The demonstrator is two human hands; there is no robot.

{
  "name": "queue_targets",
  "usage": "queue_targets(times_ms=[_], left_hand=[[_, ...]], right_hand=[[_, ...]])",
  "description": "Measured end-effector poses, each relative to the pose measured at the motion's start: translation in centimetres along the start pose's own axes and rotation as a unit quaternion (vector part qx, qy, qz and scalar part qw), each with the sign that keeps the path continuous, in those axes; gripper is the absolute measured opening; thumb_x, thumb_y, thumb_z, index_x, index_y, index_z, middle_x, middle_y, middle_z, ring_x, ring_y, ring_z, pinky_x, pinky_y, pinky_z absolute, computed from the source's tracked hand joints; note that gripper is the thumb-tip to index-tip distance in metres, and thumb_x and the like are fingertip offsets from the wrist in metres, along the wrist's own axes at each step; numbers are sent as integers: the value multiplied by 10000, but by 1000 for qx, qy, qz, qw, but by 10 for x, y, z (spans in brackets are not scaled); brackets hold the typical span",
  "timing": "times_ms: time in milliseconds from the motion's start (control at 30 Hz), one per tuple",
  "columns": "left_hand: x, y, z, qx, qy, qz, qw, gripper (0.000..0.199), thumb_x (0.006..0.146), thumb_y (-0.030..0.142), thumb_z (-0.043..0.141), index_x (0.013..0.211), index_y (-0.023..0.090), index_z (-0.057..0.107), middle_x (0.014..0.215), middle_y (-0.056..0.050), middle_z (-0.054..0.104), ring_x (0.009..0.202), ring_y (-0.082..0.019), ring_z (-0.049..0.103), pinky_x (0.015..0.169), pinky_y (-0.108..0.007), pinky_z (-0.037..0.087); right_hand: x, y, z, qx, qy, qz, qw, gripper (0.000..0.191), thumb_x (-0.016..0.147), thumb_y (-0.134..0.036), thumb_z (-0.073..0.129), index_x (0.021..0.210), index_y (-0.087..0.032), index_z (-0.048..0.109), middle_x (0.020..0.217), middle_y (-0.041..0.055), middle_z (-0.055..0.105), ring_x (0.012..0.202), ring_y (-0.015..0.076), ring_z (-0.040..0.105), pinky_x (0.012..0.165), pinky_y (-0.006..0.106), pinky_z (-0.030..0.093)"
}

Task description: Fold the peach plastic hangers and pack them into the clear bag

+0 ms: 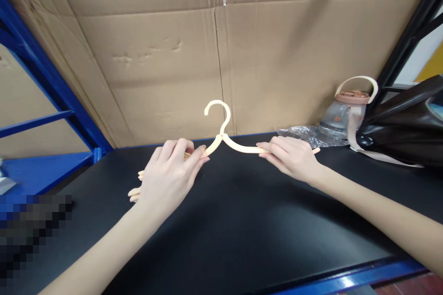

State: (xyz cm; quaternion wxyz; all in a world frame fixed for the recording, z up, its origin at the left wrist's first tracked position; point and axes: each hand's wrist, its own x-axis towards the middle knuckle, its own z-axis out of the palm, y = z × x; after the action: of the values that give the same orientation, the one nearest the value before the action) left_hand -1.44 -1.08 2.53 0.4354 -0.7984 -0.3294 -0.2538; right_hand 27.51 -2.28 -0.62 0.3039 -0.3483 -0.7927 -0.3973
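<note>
A cream-coloured hanger (242,148) is held above the black tabletop (221,235), its hook upright and curling to the left. My left hand (173,168) is closed around the hanger's left arm, thumb and fingers pinched near its inner part. The right arm of the hanger is gripped by my right hand (289,156), and its tip shows just beyond that hand. Behind and below my left hand, more cream pieces (134,193) stick out to the left; most of their shape is hidden by the hand.
A clear bottle (341,117) with a pinkish lid and strap stands at the back right, beside crumpled clear plastic (304,133) and a dark shiny bag (408,120). Cardboard (155,73) walls the back. A blue metal frame (58,78) rises at the left.
</note>
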Motion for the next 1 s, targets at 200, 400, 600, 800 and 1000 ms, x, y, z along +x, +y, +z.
queue_targets(times_ms=[200,400,600,800,1000], left_hand=[[1,3,5,-20,9,33,999,251,890,134,454,1097,71,581,998,-121,641,865,-253,571,838,-405,395],[-3,10,5,-83,17,33,996,372,926,153,425,1271,15,438,784,-73,657,678,-197,594,666,-316,420],[-5,15,-1,-101,-11,-58,993,364,950,184,373,1295,89,441,794,-29,711,548,-172,563,609,-288,414],[-4,16,-6,-118,-30,-101,987,397,958,197,329,1340,111,394,924,-45,726,597,-179,596,631,-287,421],[-5,11,1,-85,-54,-123,987,406,960,233,342,1348,134,410,897,-36,731,559,-186,567,592,-284,412]], right_hand=[[-2,-11,-1,48,-5,19,999,173,908,-244,529,1014,-144,623,734,8,616,611,114,531,584,243,398],[0,-19,-4,76,-19,24,997,181,913,-241,517,1041,-152,609,757,11,623,631,115,540,602,245,401],[6,-17,-5,19,17,64,998,311,866,-291,574,1152,-172,544,1065,111,626,911,226,564,771,371,413],[3,-19,-13,32,147,65,987,227,793,-205,601,1009,-265,570,1022,77,600,890,234,587,773,403,450],[4,-17,-14,95,54,39,993,130,845,-198,522,756,-207,616,668,7,639,614,143,577,605,281,431]])
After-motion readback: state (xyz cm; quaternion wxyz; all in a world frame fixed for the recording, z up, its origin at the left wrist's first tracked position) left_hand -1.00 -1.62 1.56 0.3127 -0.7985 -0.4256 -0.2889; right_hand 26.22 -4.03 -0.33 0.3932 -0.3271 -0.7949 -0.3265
